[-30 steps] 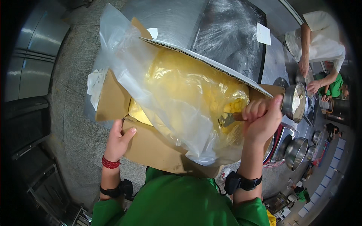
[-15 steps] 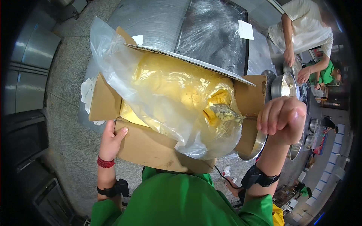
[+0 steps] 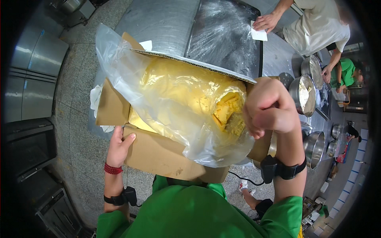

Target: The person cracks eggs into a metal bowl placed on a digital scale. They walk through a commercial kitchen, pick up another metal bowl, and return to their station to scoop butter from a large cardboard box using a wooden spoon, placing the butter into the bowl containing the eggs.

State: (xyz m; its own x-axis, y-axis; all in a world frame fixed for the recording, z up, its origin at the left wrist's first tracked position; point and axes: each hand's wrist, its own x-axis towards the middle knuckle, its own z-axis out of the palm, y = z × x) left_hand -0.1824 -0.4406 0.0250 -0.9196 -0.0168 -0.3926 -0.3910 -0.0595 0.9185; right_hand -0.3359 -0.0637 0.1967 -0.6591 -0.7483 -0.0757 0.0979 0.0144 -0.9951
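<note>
An opened cardboard box (image 3: pixel 158 154) stands before me, lined with a clear plastic bag (image 3: pixel 119 59). A large mass of yellow butter-like fat (image 3: pixel 178 79) fills the bag, with a broken hollow near its right end. My right hand (image 3: pixel 274 107) is closed in a fist around the handle of a metal scoop, which the fingers hide. The scoop's blade (image 3: pixel 235 123), smeared with yellow, sits in the hollow. At the box's near left corner, my left hand (image 3: pixel 119 147) grips the cardboard edge, thumb on the near flap.
Beyond the box lies a black tray (image 3: pixel 226 35) dusted white on a metal table (image 3: pixel 158 20). Metal bowls (image 3: pixel 314 144) stand to the right, one holding pale material. A co-worker's hand (image 3: pixel 266 22) touches a white card (image 3: pixel 258 35); their other hand is by the bowls.
My right fist has moved left and up with the scoop, the blade now lower in the fat. My left hand stays on the box. The co-worker's one hand has moved to the white card.
</note>
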